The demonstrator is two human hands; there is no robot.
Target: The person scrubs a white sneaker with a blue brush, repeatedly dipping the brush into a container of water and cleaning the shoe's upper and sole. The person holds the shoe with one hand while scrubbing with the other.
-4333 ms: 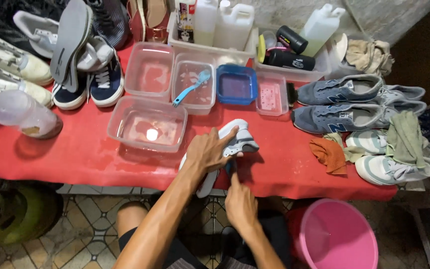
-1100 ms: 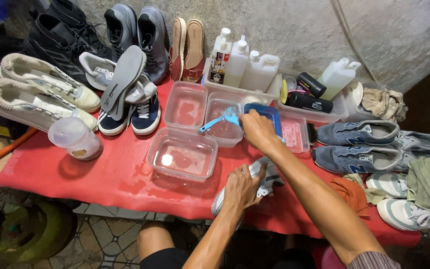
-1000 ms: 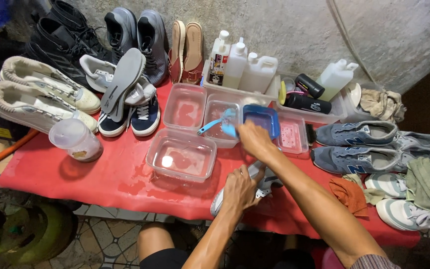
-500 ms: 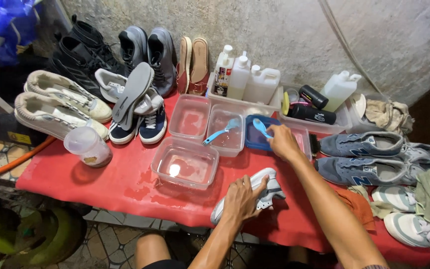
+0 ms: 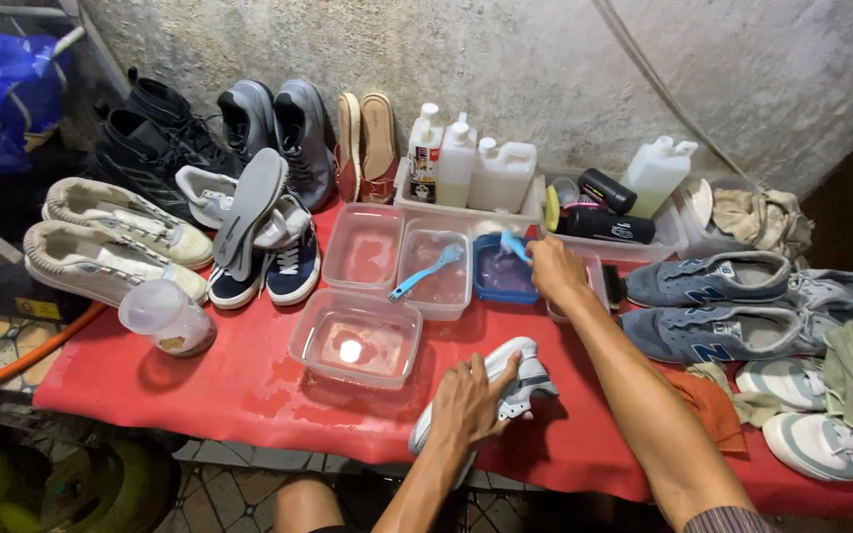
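Shoe pinned down, brush now over the blue tub

The left hand (image 5: pixel 468 400) is clamped on a white shoe (image 5: pixel 505 387) at the near edge of the red table (image 5: pixel 199 395), as it was half a second ago. Just left of it sits a clear tub (image 5: pixel 355 339) of water. Farther out, the right hand (image 5: pixel 557 271) grips a small brush (image 5: pixel 515 245), its blue head at the far rim of the blue tub (image 5: pixel 502 281); earlier it hovered above that tub. Left of that hand a blue-handled brush (image 5: pixel 426 271) lies in another tub; bottles (image 5: pixel 466 163) stand beyond
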